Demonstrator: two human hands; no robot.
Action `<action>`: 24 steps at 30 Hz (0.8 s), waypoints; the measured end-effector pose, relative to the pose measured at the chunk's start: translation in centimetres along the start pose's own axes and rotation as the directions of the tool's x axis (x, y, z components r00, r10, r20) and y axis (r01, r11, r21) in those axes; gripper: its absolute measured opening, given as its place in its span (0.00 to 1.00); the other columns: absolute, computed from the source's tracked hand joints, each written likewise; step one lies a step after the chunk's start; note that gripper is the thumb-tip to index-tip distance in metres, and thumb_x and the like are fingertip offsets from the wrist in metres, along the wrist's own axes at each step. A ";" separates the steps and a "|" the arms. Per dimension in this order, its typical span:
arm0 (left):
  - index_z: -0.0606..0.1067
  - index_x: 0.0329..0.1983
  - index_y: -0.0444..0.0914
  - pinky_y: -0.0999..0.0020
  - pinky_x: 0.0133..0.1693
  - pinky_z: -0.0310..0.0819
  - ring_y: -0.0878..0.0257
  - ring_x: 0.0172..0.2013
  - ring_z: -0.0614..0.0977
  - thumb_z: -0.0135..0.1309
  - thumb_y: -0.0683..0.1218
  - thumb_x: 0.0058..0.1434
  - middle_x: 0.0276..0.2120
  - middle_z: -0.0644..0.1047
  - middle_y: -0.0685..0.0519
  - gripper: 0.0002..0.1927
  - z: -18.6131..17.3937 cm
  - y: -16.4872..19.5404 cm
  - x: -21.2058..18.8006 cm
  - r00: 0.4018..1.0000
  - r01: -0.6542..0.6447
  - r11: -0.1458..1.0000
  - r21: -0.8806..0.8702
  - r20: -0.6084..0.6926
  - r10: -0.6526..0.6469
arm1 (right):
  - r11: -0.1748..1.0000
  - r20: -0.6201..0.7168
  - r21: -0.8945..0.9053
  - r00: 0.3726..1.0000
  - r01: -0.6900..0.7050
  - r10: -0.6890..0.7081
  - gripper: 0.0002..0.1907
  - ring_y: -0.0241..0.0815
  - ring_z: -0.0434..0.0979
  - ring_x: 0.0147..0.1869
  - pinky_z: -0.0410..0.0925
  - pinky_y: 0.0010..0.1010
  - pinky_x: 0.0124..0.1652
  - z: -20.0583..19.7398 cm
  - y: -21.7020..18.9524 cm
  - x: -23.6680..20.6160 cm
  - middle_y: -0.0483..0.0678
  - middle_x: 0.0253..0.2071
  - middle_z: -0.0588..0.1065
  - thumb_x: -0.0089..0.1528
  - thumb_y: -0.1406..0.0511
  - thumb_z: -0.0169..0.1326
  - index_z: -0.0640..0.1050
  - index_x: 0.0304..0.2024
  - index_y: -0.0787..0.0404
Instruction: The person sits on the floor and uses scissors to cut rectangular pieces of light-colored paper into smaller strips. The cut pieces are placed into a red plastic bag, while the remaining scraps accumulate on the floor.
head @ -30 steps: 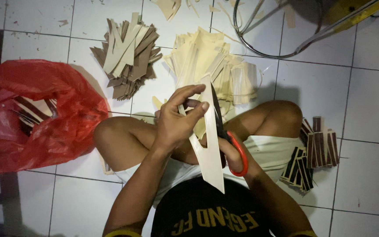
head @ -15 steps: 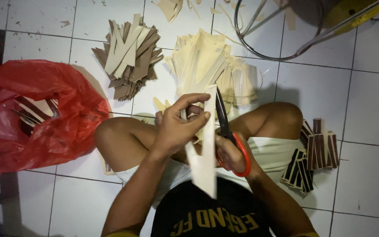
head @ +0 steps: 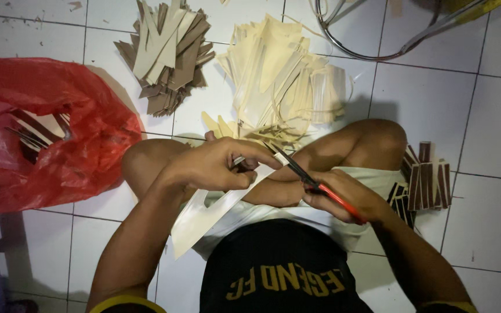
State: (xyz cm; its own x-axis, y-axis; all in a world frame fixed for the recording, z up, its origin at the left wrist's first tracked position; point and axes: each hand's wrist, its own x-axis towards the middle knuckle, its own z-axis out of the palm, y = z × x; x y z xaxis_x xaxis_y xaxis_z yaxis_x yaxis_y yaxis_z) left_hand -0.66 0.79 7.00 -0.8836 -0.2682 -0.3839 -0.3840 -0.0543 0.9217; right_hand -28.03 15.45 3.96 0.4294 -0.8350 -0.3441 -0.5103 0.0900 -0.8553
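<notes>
**Cream strip held for scissor cut**

Cream sheet strip (head: 213,211), long and tapered, looked thin, light and bendy, probably card or veneer; best pinched flat near the cut line so it did not flop. Left hand (head: 213,168) was clenched on its upper end, the rest hanging down over the lap. Right hand (head: 343,197) was closed around the red handles of the scissors (head: 302,174), blades parted and touching the strip's top edge just beside the left fingertips. Cream offcut pile (head: 279,87) lay beyond the knees on the tiled floor (head: 488,116), grey-brown pile (head: 169,52) beside it, red plastic bag (head: 42,139) at left, dark striped stack (head: 424,185) at right.
</notes>
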 end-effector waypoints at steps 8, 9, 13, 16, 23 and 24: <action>0.79 0.57 0.38 0.76 0.41 0.72 0.72 0.38 0.74 0.53 0.34 0.54 0.43 0.80 0.61 0.26 -0.1 -1.1 -0.2 0.965 -0.257 0.966 0.002 0.051 0.257 | 0.976 0.049 -0.128 0.982 -0.174 0.181 0.15 0.52 0.78 0.29 0.70 0.40 0.34 0.0 0.0 -0.3 0.56 0.24 0.77 0.58 0.57 0.58 0.79 0.36 0.63; 0.80 0.57 0.40 0.76 0.38 0.71 0.72 0.35 0.73 0.54 0.35 0.54 0.39 0.78 0.60 0.26 0.0 -1.3 -0.2 0.982 -0.179 0.984 -0.004 0.052 0.179 | 0.974 0.076 -0.085 0.974 -0.209 0.216 0.14 0.51 0.79 0.27 0.70 0.39 0.33 0.1 0.2 -0.2 0.55 0.23 0.78 0.59 0.58 0.57 0.79 0.34 0.64; 0.79 0.60 0.43 0.76 0.32 0.68 0.72 0.29 0.71 0.54 0.36 0.56 0.30 0.75 0.60 0.26 0.3 -2.0 -0.3 0.996 0.016 0.999 -0.033 0.092 -0.012 | 0.959 0.039 -0.022 0.959 -0.281 0.282 0.20 0.48 0.78 0.26 0.70 0.38 0.33 1.6 1.8 -0.6 0.54 0.23 0.77 0.58 0.62 0.54 0.78 0.53 0.57; 0.79 0.58 0.42 0.77 0.34 0.69 0.72 0.31 0.72 0.54 0.35 0.58 0.33 0.76 0.61 0.24 0.4 -2.3 -0.9 0.998 0.059 0.991 -0.124 0.037 -0.055 | 0.966 -0.076 0.030 0.963 -0.257 0.258 0.13 0.49 0.77 0.26 0.69 0.38 0.32 2.7 4.2 -1.1 0.55 0.22 0.77 0.57 0.63 0.54 0.79 0.41 0.64; 0.81 0.52 0.41 0.74 0.29 0.66 0.70 0.31 0.74 0.61 0.41 0.61 0.32 0.75 0.59 0.15 -3.7 -0.9 -2.2 0.670 -0.018 0.953 -0.304 -0.711 -0.214 | 0.958 -0.432 0.073 0.857 -0.276 0.280 0.12 0.48 0.74 0.26 0.68 0.39 0.32 5.3 9.6 -2.6 0.58 0.24 0.75 0.60 0.61 0.55 0.76 0.34 0.66; 0.82 0.51 0.41 0.71 0.26 0.63 0.70 0.32 0.74 0.61 0.41 0.60 0.33 0.75 0.59 0.15 -5.0 -0.5 -2.9 0.549 0.046 0.942 -0.332 -0.780 -0.302 | 0.952 -0.451 0.080 0.841 -0.295 0.299 0.12 0.49 0.73 0.26 0.68 0.40 0.32 5.8 10.0 -2.6 0.58 0.24 0.74 0.61 0.61 0.55 0.75 0.34 0.66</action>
State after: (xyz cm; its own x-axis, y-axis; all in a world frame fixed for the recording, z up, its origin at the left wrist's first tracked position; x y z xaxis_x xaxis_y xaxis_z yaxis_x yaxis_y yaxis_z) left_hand 3.42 -3.22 7.89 -0.1600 -0.8808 -0.4457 -0.3134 -0.3828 0.8690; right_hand -29.92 21.61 -5.90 -0.1278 -0.9202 -0.3700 -0.5529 0.3758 -0.7437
